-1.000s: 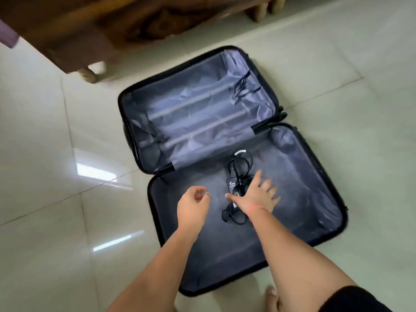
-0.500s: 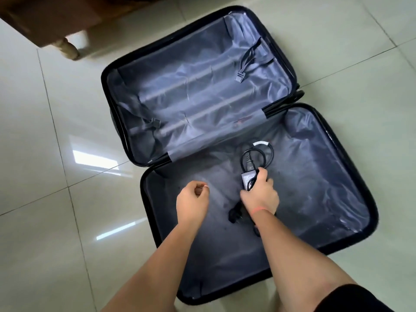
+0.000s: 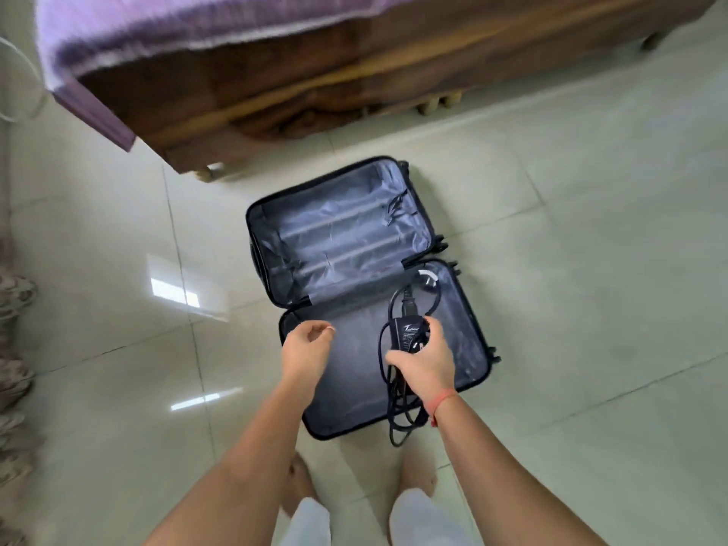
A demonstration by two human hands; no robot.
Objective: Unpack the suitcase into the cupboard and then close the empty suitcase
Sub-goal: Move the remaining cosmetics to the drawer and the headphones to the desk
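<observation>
A black suitcase (image 3: 252, 214) lies open flat on the tiled floor, both grey-lined halves bare inside. My right hand (image 3: 427, 358) grips a black power adapter (image 3: 407, 333) above the near half, its black cables looping above my hand and dangling below my wrist. My left hand (image 3: 307, 346) hovers over the near half's left edge, fingers curled loosely with nothing in them. The cupboard is out of view.
A wooden bed (image 3: 315, 80) with a purple cover (image 3: 157, 29) stands just beyond the suitcase. Patterned fabric (image 3: 12, 348) runs along the left edge. My bare feet (image 3: 301, 490) stand on the pale tiles in front of the suitcase.
My right hand closed on the adapter and lifted it off the suitcase lining, cables trailing. The view rose and pulled back, bringing the bed and my feet into sight.
</observation>
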